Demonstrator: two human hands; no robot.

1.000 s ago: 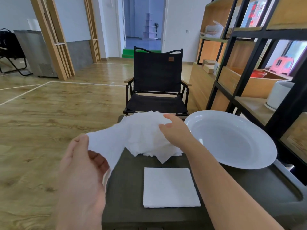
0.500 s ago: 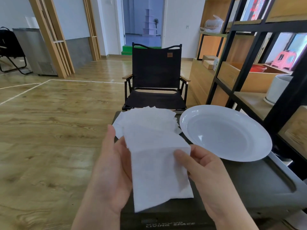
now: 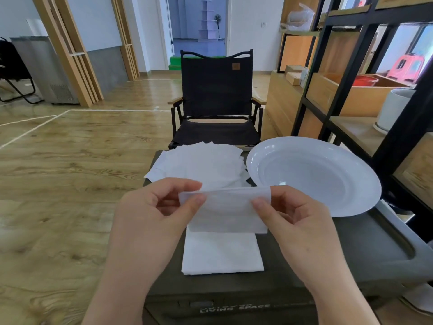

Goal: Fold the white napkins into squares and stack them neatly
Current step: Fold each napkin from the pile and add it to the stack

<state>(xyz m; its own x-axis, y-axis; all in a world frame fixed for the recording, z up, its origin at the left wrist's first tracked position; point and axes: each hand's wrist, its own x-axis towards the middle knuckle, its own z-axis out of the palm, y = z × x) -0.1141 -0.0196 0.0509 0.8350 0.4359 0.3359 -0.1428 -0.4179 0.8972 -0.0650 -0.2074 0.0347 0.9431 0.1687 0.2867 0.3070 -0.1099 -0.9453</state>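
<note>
I hold a white napkin [image 3: 226,211] folded in half, above the dark box top [image 3: 328,249]. My left hand [image 3: 154,214] pinches its upper left corner between thumb and fingers. My right hand [image 3: 297,219] pinches its upper right corner the same way. Below it, a folded square napkin [image 3: 222,254] lies flat on the box near the front edge. A loose pile of unfolded white napkins [image 3: 201,165] lies at the far end of the box.
A large white plate [image 3: 314,174] sits on the box to the right of the pile. A black folding chair [image 3: 215,99] stands just beyond the box. Black-framed wooden shelves [image 3: 351,90] rise close on the right. Wooden floor lies to the left.
I lifted one napkin off the pile, brought it toward me and folded it in half. Both hands moved from its sides to its top corners, and the folded square below came into view again.
</note>
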